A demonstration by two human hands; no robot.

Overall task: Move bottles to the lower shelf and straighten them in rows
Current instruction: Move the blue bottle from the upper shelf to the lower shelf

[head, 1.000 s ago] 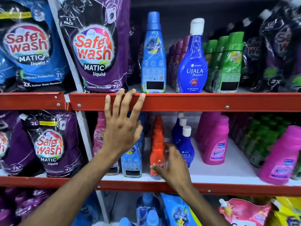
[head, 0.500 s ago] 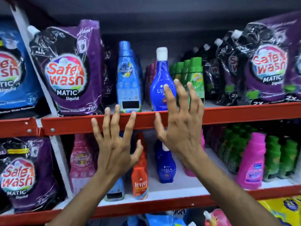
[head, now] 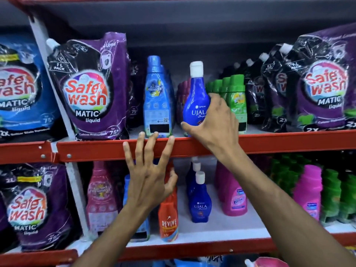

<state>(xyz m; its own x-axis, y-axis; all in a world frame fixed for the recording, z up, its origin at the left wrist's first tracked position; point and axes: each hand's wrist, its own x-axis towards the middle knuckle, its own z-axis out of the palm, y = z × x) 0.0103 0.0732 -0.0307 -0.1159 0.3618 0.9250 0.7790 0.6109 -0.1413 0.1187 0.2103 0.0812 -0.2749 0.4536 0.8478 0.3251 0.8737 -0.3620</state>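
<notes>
A dark blue Ujala bottle [head: 195, 101] with a white cap stands upright at the front of the upper shelf [head: 279, 143]. My right hand [head: 215, 128] wraps around its lower body, thumb at the left base and fingers on the right side. My left hand [head: 150, 174] is spread open in front of the red shelf rail, fingertips at the rail's top edge, just below a light blue bottle [head: 157, 101]. Two matching Ujala bottles [head: 199, 201] stand in a line on the lower shelf [head: 221, 230].
On the lower shelf, orange Revive bottles [head: 168, 216] stand left of the Ujala line and pink bottles [head: 234, 197] right of it. Green bottles [head: 237, 97] crowd the upper shelf behind my right hand. Purple Safewash pouches [head: 90, 89] fill both shelves' left side.
My right hand rose from the lower shelf past the rail and closed around the Ujala bottle on the upper shelf. My left hand stayed spread at the rail. The view tilted upward.
</notes>
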